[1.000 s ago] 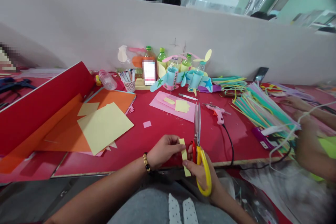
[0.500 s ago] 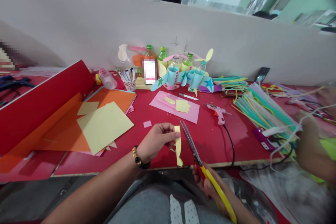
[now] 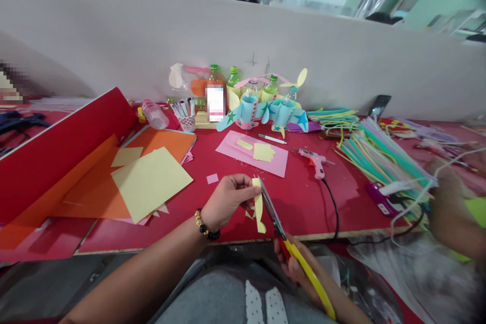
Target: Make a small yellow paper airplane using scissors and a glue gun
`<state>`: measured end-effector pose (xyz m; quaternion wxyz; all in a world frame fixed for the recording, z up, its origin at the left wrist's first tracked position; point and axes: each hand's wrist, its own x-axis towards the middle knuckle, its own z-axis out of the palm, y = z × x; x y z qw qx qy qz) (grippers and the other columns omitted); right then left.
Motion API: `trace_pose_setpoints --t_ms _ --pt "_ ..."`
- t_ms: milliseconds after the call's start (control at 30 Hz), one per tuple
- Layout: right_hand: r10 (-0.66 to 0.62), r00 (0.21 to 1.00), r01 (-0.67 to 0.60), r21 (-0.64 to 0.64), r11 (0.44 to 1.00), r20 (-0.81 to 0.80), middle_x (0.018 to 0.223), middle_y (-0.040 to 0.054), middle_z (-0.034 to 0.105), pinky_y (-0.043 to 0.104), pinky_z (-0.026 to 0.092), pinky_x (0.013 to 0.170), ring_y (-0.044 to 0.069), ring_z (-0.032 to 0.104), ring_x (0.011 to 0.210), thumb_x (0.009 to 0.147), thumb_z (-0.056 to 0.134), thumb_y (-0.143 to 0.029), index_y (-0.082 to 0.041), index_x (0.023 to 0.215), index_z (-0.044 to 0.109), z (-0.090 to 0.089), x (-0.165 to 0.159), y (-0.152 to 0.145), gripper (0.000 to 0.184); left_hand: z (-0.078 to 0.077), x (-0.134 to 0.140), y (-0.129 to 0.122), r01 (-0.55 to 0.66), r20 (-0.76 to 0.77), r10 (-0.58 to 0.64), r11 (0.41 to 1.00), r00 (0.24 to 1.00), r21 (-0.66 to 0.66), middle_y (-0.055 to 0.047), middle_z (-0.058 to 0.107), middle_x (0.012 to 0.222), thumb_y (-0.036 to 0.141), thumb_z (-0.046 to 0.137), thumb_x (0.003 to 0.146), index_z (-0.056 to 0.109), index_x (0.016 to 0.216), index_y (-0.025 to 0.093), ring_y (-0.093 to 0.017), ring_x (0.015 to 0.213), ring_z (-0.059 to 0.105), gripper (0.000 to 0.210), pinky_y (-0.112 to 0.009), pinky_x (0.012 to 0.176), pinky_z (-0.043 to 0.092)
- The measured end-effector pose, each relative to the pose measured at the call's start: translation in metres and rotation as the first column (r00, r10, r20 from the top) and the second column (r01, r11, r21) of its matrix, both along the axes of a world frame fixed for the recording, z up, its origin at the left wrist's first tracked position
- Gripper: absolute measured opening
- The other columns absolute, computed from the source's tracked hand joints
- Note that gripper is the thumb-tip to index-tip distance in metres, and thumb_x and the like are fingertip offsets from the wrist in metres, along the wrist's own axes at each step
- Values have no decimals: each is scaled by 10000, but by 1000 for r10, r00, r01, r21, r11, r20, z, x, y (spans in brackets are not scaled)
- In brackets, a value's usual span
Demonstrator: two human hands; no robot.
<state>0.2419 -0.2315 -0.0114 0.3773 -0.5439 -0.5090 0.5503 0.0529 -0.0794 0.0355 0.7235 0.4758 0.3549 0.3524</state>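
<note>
Between thumb and fingers, my left hand (image 3: 231, 197) pinches a narrow strip of pale yellow paper (image 3: 258, 215) with a wavy lower end. My right hand (image 3: 298, 268) is closed around the scissors (image 3: 309, 273), which have yellow and red handles. Their blades point up and left, at the top of the strip beside my left fingertips. Small yellow scraps (image 3: 249, 212) lie on the table behind the strip. Past my hands, cut yellow pieces (image 3: 262, 152) rest on a pink sheet (image 3: 279, 164).
A pink glue gun (image 3: 314, 159) with a black cord lies on the right. Decorated bottles (image 3: 249, 106) and a pen cup (image 3: 187, 121) stand at the back. Yellow paper (image 3: 152, 179) lies over orange sheets on the left. Another person's arm (image 3: 455, 212) reaches in at right.
The scissors have moved left and slightly up, bringing their blades to the strip's top. My left hand has risen slightly, still pinching the strip.
</note>
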Motion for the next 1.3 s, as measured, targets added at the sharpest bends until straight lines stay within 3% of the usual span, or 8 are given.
trace_pose_setpoints --t_ms 167,333,667,933,1133,1300 --pt "31 999 -31 35 999 9 876 71 527 255 395 485 153 483 635 853 466 -568 -223 986 579 -7 4 1 386 -1 1 0 4 -18 -4 1000 1000 7 24 561 533 349 749 687 564 678 111 -56 451 521 301 -165 464 437" --pt "27 1000 -27 28 999 2 807 42 522 240 364 451 114 415 534 833 495 -576 -223 918 577 -7 3 2 373 -3 1 0 13 -26 -12 1000 1000 12 23 557 522 362 745 688 559 672 115 -62 447 522 310 -168 452 431" --pt "-2 999 2 -7 1000 -48 676 17 493 233 348 426 119 393 514 714 528 -722 -214 778 587 3 0 6 515 2 -3 2 79 -74 -77 997 994 17 29 538 529 336 734 699 557 661 114 -57 461 515 287 -164 474 431" --pt "34 998 -35 -16 999 -55 620 -9 452 201 296 406 86 346 487 743 497 -724 -180 768 540 3 2 5 547 4 -5 4 112 -99 -110 994 989 15 31 541 520 329 725 702 564 665 124 -60 454 514 264 -162 464 422" --pt "48 998 -51 -64 997 -45 541 -48 385 202 229 384 72 291 450 667 492 -796 -183 755 515 7 4 4 620 5 -8 6 167 -155 -161 986 975 29 33 535 508 322 717 710 552 659 129 -58 439 512 258 -153 448 408" --pt "49 999 -50 -75 996 -13 513 -51 372 213 224 385 81 294 435 695 485 -778 -186 748 521 9 6 2 595 8 -13 10 253 -203 -237 966 950 57 35 518 507 328 707 721 536 637 131 -59 445 503 273 -155 441 413"
